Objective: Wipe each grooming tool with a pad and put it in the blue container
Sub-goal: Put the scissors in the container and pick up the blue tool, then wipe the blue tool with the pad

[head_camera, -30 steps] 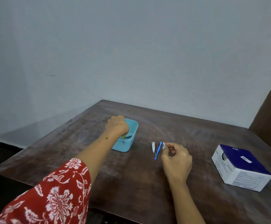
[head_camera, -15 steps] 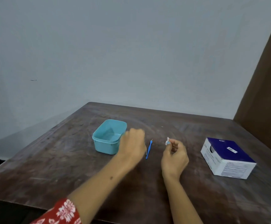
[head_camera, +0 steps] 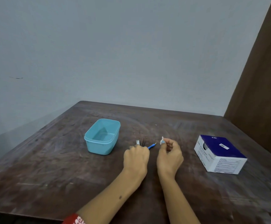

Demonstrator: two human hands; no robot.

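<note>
Head view, left hand: I am watching the left hand curling over the near end of a blue-handled tool, its grip closing round the handle while the tip is pointing away to the right, just above the table.
Head view, right hand: the right hand is hovering just beside the left, its grip pinching a small white pad between thumb and fingertips, the pad sticking up above the knuckles.
Head view, tools on the table: a small metal nail clipper and a thin dark tool, too slight for me to name, are lying side by side just beyond the left knuckles.
Head view, blue container: the blue container is sitting open on the table to the left of the hands, near the loose tools; I cannot tell from here what is lying inside it.
Head view, box: a white and dark blue carton is standing well apart on the right side of the table.
Head view, surroundings: a pale grey wall is rising behind the table, a brown panel is leaning in at the right edge, and a red patterned sleeve is showing at the bottom.
</note>
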